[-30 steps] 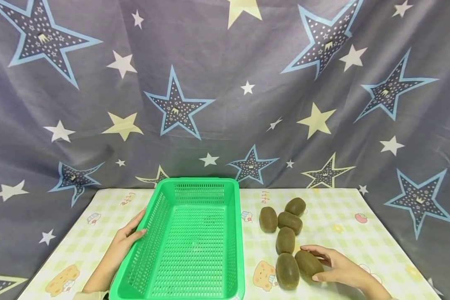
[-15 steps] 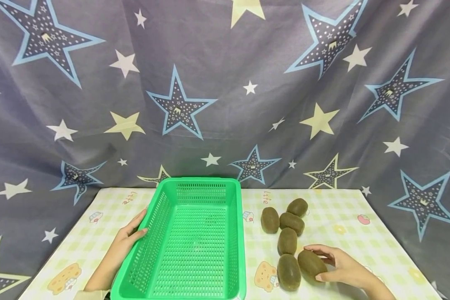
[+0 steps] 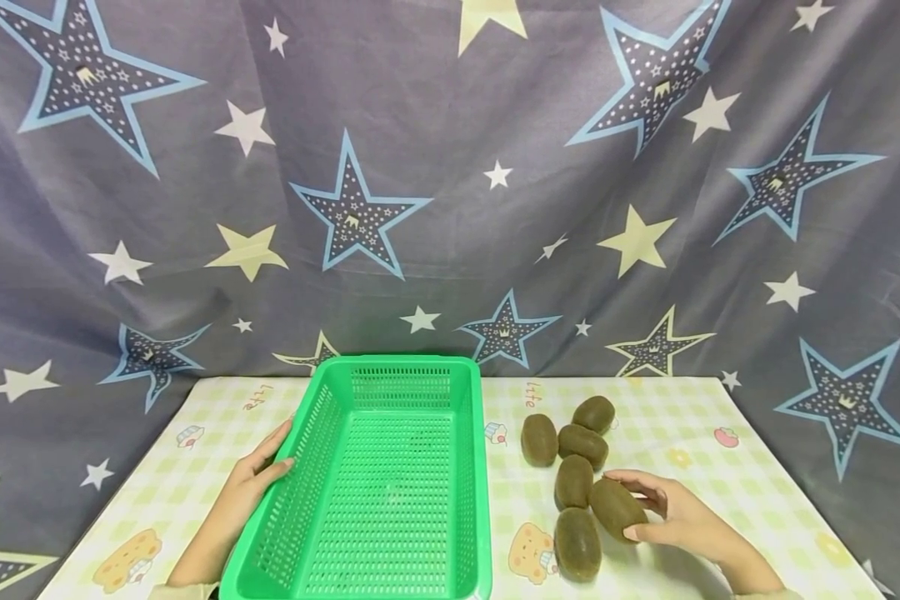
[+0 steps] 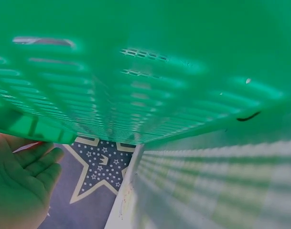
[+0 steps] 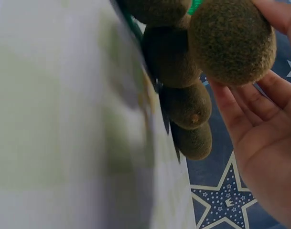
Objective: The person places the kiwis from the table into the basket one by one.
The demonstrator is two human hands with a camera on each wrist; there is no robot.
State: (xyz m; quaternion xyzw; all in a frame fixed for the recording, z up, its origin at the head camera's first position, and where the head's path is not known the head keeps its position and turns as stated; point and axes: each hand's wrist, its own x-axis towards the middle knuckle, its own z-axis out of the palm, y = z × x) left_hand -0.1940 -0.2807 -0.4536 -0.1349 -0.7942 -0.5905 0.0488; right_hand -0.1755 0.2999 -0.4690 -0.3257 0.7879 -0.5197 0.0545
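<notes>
Kiwis point(image 3: 573, 482) number six, beside one green basket point(image 3: 378, 500).

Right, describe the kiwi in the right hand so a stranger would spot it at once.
Start at the big green basket on the checked cloth and look to its right, where six brown kiwis are grouped close together. Take the rightmost kiwi of that group. Unlike its five neighbours, it is held in the person's right hand, between thumb and fingers.

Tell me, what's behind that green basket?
A dark, star-patterned curtain hangs behind the green basket. The basket covers part of one yellow-edged star and the tablecloth's back edge there, so anything low behind it can't be seen.
</notes>
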